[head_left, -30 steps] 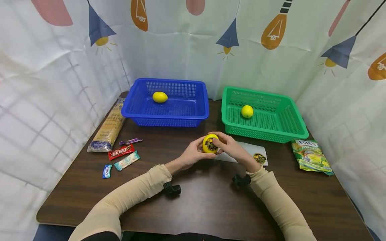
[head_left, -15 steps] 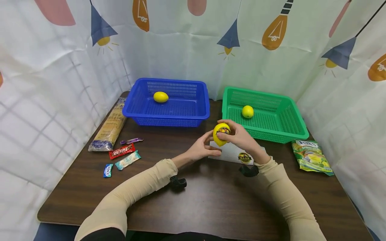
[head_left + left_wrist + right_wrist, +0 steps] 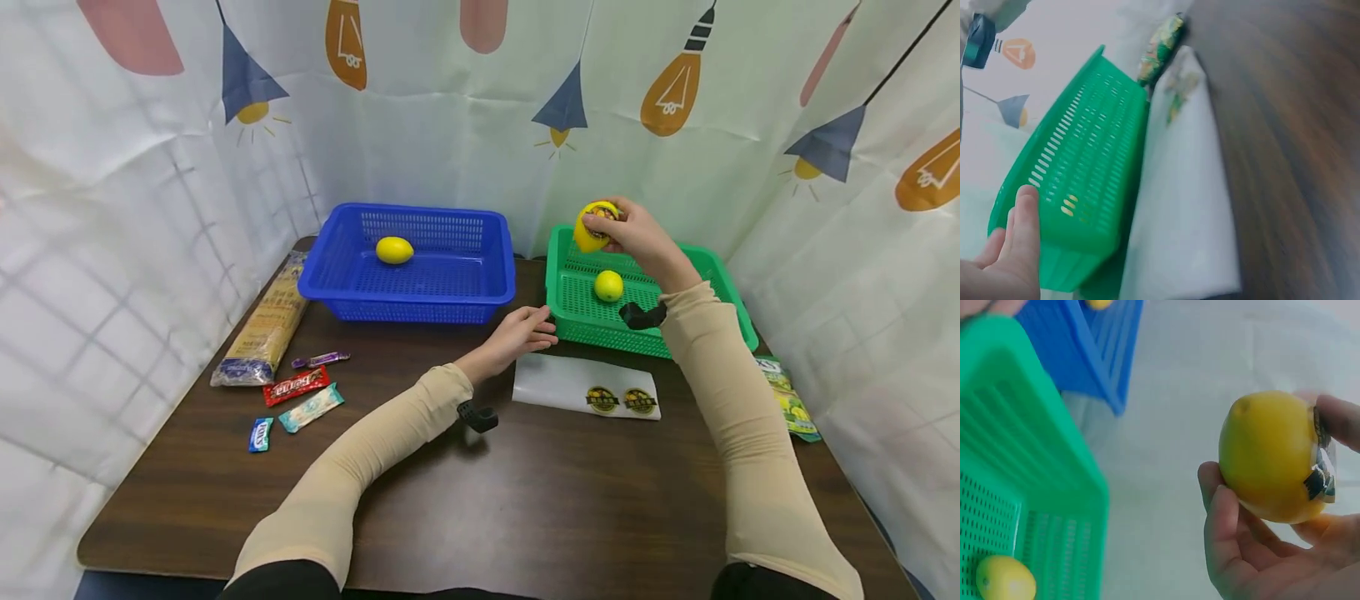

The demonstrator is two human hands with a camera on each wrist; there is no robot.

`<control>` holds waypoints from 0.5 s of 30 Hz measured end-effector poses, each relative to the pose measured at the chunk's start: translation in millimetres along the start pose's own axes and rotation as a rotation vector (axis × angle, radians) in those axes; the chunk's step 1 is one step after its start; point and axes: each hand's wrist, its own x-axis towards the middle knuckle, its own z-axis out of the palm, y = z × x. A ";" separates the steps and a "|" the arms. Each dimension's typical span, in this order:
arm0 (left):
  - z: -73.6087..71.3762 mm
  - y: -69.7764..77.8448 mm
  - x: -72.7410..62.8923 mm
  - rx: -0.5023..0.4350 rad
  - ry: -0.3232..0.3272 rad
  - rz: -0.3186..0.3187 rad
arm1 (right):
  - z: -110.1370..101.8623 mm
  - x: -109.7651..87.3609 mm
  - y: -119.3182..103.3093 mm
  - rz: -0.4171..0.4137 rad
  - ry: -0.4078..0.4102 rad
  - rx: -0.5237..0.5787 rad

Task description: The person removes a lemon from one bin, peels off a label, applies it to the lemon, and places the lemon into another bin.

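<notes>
A yellow lemon with a dark round sticker is held in my right hand, above the back left part of the green basket. The right wrist view shows the lemon gripped between thumb and fingers, the sticker on its side. Inside the green basket lies another lemon. My left hand is at the green basket's front left corner, fingers extended and holding nothing. In front of that basket lies a white sheet bearing two round black-and-yellow stickers.
A blue basket with one lemon stands at the back left. Beside it lies a long packet of noodle-like sticks. Several small wrapped sweets, among them a red bar, lie at left. A green candy bag is partly hidden by the right arm.
My right hand has carried the stickered lemon away from the left hand, up and right over the green basket. My left hand has let go of it and moved towards that basket's corner.
</notes>
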 end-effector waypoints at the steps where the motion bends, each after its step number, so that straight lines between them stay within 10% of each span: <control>1: 2.5 1.3 3.2 -0.024 0.018 -0.010 | -2.3 8.0 -0.3 0.018 -0.003 0.011; 7: 17.9 3.6 17.1 -0.142 0.121 -0.043 | -5.1 46.7 24.6 0.162 -0.014 0.014; 15: 22.7 2.1 24.1 -0.053 0.162 -0.021 | 2.4 67.6 72.8 0.377 0.013 0.108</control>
